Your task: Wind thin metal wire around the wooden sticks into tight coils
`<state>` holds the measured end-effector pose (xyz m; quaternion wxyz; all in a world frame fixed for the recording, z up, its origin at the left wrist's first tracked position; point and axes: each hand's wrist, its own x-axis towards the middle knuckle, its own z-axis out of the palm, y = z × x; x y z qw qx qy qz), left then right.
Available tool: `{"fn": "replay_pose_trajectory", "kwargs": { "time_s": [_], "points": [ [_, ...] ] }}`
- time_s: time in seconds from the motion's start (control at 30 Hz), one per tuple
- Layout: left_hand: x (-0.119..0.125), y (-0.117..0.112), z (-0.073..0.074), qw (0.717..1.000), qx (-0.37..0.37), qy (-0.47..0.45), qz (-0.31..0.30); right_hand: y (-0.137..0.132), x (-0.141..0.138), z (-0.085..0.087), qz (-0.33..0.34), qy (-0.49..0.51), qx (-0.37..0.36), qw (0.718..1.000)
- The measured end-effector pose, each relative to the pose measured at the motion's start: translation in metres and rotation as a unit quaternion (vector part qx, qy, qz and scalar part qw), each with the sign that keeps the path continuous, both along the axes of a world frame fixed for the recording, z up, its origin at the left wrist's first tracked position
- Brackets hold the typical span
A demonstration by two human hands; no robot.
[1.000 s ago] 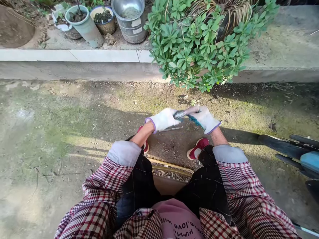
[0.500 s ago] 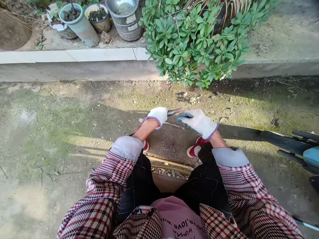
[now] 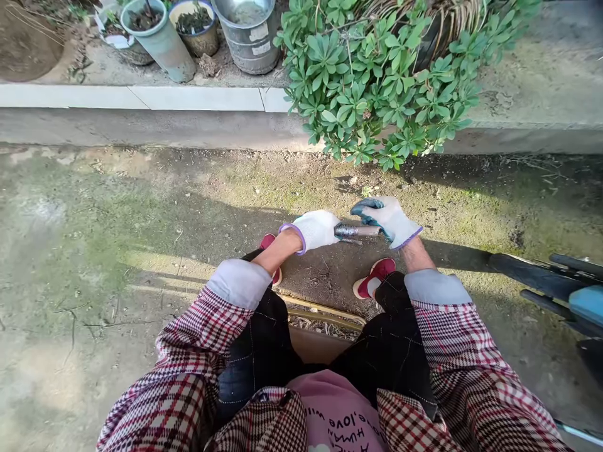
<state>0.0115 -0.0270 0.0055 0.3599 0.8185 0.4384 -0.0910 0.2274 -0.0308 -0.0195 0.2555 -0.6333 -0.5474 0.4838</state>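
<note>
Head view: left hand (image 3: pixel 316 229), in a white glove with a purple cuff edge, is closed around one end of a wrapped rod (image 3: pixel 357 231). Grip there is clamped; the fingers' exact wrap is hidden under the back of the glove. Rod sits between the two hands, above the ground (image 3: pixel 325 257), lying roughly level across the view: shiny wound section next to the left glove, plain pale brownish section toward the right. A thin dark strip (image 3: pixel 352 241) shows just below the rod, also coming out from the left glove; can't tell if it is part of the same piece. Right hand (image 3: pixel 389 220), same glove type with a blue-green palm coating, has its fingers apart from the thumb side, reaching left above the rod, not closed on it. Rod's free end meets the lower edge of that glove in view; can't tell if they touch. Red shoes (image 3: pixel 375 278) are planted below, one on each side, with a yellow bar (image 3: pixel 325 309) between the legs. Ahead, a low ledge (image 3: pixel 198 98) carries a metal bucket (image 3: pixel 252 47), a pale green pot (image 3: pixel 169 50) and a leafy shrub (image 3: pixel 372 88) hanging over its edge.
</note>
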Motion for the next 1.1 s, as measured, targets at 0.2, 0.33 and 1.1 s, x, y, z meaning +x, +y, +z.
{"fn": "replay_pose_trajectory", "kwargs": {
  "time_s": [0.2, 0.33, 1.1],
  "points": [
    [-0.011, 0.018, -0.001, 0.977, -0.04, -0.133, 0.165, -0.01, -0.024, 0.005, -0.031, 0.036, -0.047, 0.998],
    [-0.014, 0.033, -0.01, 0.973, -0.007, -0.028, 0.227, -0.022, -0.039, 0.011, 0.032, 0.048, -0.035, 0.998],
    [-0.005, 0.013, -0.006, 0.996, 0.03, -0.055, 0.065, -0.01, -0.015, 0.008, 0.032, 0.059, -0.008, 0.998]
  ]
}}
